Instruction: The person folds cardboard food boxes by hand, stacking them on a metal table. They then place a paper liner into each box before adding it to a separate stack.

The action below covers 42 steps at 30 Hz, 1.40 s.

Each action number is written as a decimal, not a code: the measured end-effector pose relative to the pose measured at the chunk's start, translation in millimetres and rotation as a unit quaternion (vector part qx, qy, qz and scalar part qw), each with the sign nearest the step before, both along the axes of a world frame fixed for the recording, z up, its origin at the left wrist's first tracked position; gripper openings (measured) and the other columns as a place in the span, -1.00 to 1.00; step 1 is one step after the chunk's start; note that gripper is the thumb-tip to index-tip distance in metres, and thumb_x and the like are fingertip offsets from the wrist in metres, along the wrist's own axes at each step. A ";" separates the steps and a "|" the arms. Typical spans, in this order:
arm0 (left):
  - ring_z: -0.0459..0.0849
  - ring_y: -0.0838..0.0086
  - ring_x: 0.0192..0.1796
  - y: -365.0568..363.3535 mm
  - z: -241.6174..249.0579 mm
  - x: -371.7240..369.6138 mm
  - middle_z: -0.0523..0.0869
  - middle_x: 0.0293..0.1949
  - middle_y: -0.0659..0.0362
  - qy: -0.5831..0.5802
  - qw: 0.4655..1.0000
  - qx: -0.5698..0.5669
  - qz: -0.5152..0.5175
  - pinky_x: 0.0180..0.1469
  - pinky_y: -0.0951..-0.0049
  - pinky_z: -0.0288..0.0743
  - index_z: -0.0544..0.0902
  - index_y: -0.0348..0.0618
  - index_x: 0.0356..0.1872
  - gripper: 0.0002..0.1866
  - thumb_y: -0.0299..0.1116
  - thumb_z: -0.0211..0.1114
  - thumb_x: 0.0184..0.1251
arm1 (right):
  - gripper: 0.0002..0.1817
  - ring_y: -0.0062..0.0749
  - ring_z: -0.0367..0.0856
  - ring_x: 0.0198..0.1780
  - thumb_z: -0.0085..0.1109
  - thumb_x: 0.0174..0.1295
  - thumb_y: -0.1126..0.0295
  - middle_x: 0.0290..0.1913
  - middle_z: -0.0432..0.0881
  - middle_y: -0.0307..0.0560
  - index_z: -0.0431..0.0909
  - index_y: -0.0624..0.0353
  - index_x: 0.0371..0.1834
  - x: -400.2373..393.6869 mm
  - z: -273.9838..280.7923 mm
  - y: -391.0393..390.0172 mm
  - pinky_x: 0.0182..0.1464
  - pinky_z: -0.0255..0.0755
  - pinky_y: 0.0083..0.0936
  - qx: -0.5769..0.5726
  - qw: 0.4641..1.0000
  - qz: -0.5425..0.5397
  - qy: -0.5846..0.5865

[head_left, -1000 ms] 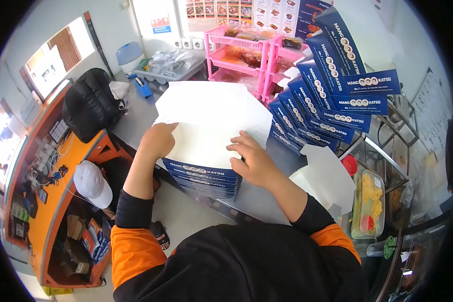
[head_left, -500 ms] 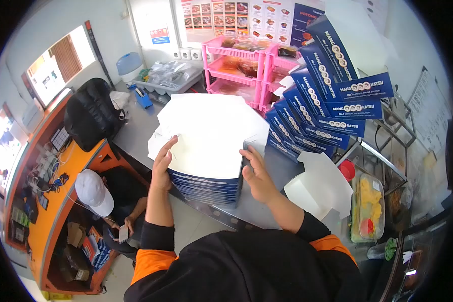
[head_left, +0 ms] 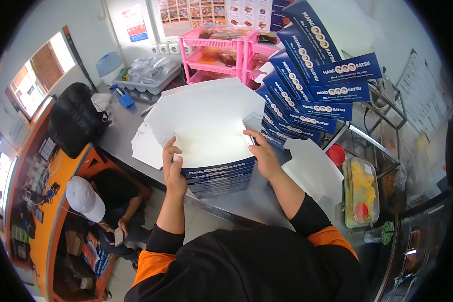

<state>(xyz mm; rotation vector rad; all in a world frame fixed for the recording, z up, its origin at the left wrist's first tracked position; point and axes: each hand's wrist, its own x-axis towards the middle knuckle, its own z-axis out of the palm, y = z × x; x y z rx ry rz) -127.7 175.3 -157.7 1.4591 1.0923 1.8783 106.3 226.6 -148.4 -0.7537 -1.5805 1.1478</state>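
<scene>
A stack of blue-sided cardboard boxes (head_left: pixel 217 176) stands at the counter's front edge, white inside, the top one with its lid flap raised toward the back. My left hand (head_left: pixel 174 168) is at the left side of the top box, fingers curled round its corner. At the right side, my right hand (head_left: pixel 262 153) has its fingers and thumb on the edge of the same box. Behind and to the right rises a fanned pile of blue printed boxes (head_left: pixel 307 100). A white open box (head_left: pixel 314 166) lies to the right of my right hand.
Pink racks (head_left: pixel 214 55) with packed food and a grey tray of plastic bags (head_left: pixel 148 75) stand at the back. A tub of yellow food (head_left: pixel 361 194) and a red cup (head_left: pixel 335 154) are at the right. A seated person in a cap (head_left: pixel 85 199) holds a phone at left.
The view has shifted. My hands now grip the sides of the top box, whose sides and back flap stand more upright; before, my fingers were more spread beside the stack.
</scene>
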 end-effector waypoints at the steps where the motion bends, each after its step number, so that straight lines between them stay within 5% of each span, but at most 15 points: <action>1: 0.07 0.15 0.34 1.9 -3.2 -1.6 0.25 0.24 -0.14 0.004 1.000 0.004 0.003 0.34 0.19 -0.22 0.38 -0.17 -0.28 -0.76 -0.24 -0.02 0.12 | -0.55 -0.19 0.16 0.32 -0.09 0.19 0.35 0.26 0.27 0.12 0.30 0.24 0.16 2.9 -2.2 1.0 0.31 0.00 -0.40 0.022 1.000 -0.013 -0.016; 6: 0.10 0.13 0.35 5.4 -12.4 -4.8 0.22 0.28 -0.12 0.013 1.000 0.009 0.009 0.34 0.16 -0.20 0.42 -0.18 -0.19 -0.70 -0.17 -0.04 0.22 | -0.58 -0.16 0.42 0.10 0.04 0.20 0.18 0.06 0.45 0.16 0.44 0.28 -0.01 47.6 9.4 -33.1 0.11 0.27 -0.39 0.184 0.956 -0.169 -0.150; 8: 0.11 0.15 0.36 4.3 -10.8 -6.3 0.21 0.30 -0.10 0.013 1.000 0.002 0.010 0.34 0.15 -0.18 0.43 -0.19 -0.10 -0.61 -0.07 -0.06 0.27 | -0.52 -0.16 0.59 -0.26 0.08 0.15 0.02 -0.38 0.59 0.16 0.56 0.36 -0.37 90.1 28.7 -65.9 -0.19 0.42 -0.35 -0.050 0.919 -0.221 -0.322; 10: 0.12 0.17 0.36 3.1 -10.3 -5.5 0.21 0.31 -0.07 -0.036 0.999 0.006 0.027 0.34 0.15 -0.16 0.44 -0.18 -0.02 -0.52 0.02 -0.07 0.30 | -0.33 -0.17 0.59 -0.51 0.02 0.11 -0.18 -0.69 0.50 0.10 0.55 0.37 -0.63 139.5 17.6 -87.4 -0.38 0.41 -0.27 -0.106 0.783 -0.244 -0.563; 12: 0.12 0.20 0.37 -0.4 -9.9 -5.4 0.22 0.31 -0.05 -0.131 0.989 0.020 0.062 0.35 0.14 -0.14 0.42 -0.17 0.05 -0.45 0.11 -0.09 0.31 | -0.22 -0.13 0.57 -0.57 -0.09 0.07 -0.31 -0.70 0.51 0.10 0.57 0.38 -0.61 189.6 -11.5 -107.2 -0.38 0.42 -0.26 -0.248 0.751 -0.199 -0.579; 14: 0.30 0.24 0.25 -10.6 -6.6 -5.9 0.36 0.19 -0.07 -0.056 0.976 0.154 0.143 0.22 0.26 0.12 0.38 -0.24 0.05 -0.39 0.12 -0.08 0.27 | -0.28 -0.23 0.56 -0.64 -0.01 0.09 -0.24 -0.71 0.51 0.03 0.53 0.36 -0.64 214.0 -38.0 -122.4 -0.48 0.42 -0.32 -0.326 0.748 -0.229 -0.531; 18: 0.46 0.29 -0.11 -47.8 11.2 47.3 0.47 -0.12 -0.02 0.057 0.954 0.293 0.003 -0.02 0.33 0.30 0.46 -0.31 -0.17 -0.52 0.00 0.09 0.20 | -0.40 -0.29 0.52 -0.70 0.03 0.13 -0.08 -0.68 0.53 0.03 0.52 0.37 -0.62 221.4 -88.8 -123.9 -0.57 0.41 -0.39 -0.371 0.762 -0.249 -0.470; 20: 0.52 0.30 -0.20 -57.5 18.1 81.1 0.52 -0.16 -0.05 0.128 0.969 0.185 -0.104 -0.18 0.38 0.39 0.52 -0.33 -0.24 -0.59 -0.15 0.28 0.06 | -0.45 -0.16 0.58 -0.57 -0.02 0.10 0.00 -0.59 0.57 0.15 0.55 0.42 -0.52 220.4 -116.0 -117.5 -0.40 0.44 -0.32 -0.391 0.812 -0.271 -0.338; 24: 0.40 0.24 0.12 -56.0 -7.6 149.2 0.32 0.15 -0.02 0.154 0.927 -0.215 -0.265 0.08 0.36 0.36 0.25 -0.27 0.21 -0.34 -0.30 0.32 0.11 | -0.58 0.05 0.60 -0.38 -0.08 0.01 0.25 -0.46 0.59 0.31 0.54 0.50 -0.41 239.5 -138.8 -121.5 -0.22 0.44 -0.23 -0.288 0.858 -0.341 -0.254; 29: 0.17 0.10 0.34 -62.8 -50.7 198.7 0.14 0.29 -0.21 0.187 0.916 -0.224 -0.277 0.29 0.25 0.14 0.01 -0.22 0.35 -0.08 -0.19 0.37 0.04 | -0.62 0.15 0.55 -0.14 -0.08 0.03 0.28 -0.30 0.59 0.32 0.55 0.40 -0.26 233.4 -61.2 -154.5 -0.05 0.38 -0.26 -0.144 0.840 -0.290 -0.437; 32: 0.18 0.14 0.34 -68.9 -62.1 207.8 0.19 0.28 -0.18 0.100 0.948 -0.197 -0.229 0.32 0.33 0.07 0.06 -0.24 0.33 -0.22 -0.35 0.28 0.14 | -0.54 0.03 0.54 -0.03 -0.02 0.05 0.31 -0.07 0.54 0.28 0.44 0.38 0.00 229.5 -36.7 -159.5 0.03 0.35 -0.30 -0.108 0.928 -0.271 -0.233; 35: 0.24 0.27 0.30 -64.7 -56.5 195.0 0.32 0.21 -0.11 -0.060 0.948 -0.242 -0.196 0.29 0.43 0.10 0.18 -0.25 0.28 -0.41 -0.50 0.16 0.22 | -0.33 -0.04 0.49 0.05 0.03 0.06 0.35 0.18 0.35 0.18 0.14 0.22 0.30 221.6 -26.0 -154.1 0.14 0.27 -0.32 -0.149 0.981 -0.099 -0.077; 38: 0.38 0.29 0.20 -68.5 -14.4 169.2 0.35 0.21 -0.07 -0.071 0.958 -0.229 -0.155 0.21 0.43 0.23 0.21 -0.25 0.28 -0.48 -0.34 0.06 0.34 | -0.17 -0.10 0.51 -0.02 0.05 0.06 0.38 0.24 0.24 0.13 -0.16 0.09 0.41 204.2 -32.1 -127.2 -0.04 0.44 -0.25 -0.061 0.998 -0.027 -0.015; 40: 0.50 0.39 -0.02 -54.5 -20.0 125.9 0.47 0.09 0.12 -0.046 0.975 -0.175 -0.131 0.01 0.39 0.42 0.25 -0.24 0.26 -0.50 -0.12 -0.18 0.46 | -0.14 -0.17 0.53 -0.08 0.06 0.06 0.33 0.18 0.30 0.14 -0.22 0.06 0.41 175.1 16.8 -120.0 -0.35 0.54 -0.32 -0.156 0.986 0.009 0.058; 42: 0.49 0.37 0.00 -80.7 46.9 116.5 0.36 0.23 0.07 -0.172 0.967 -0.172 -0.073 -0.01 0.31 0.43 0.24 -0.21 0.29 -0.42 0.00 -0.20 0.41 | -0.16 -0.22 0.54 -0.15 0.05 0.08 0.25 0.12 0.34 0.12 -0.20 0.04 0.40 148.6 44.4 -93.6 -0.58 0.49 -0.45 -0.168 0.980 0.044 0.101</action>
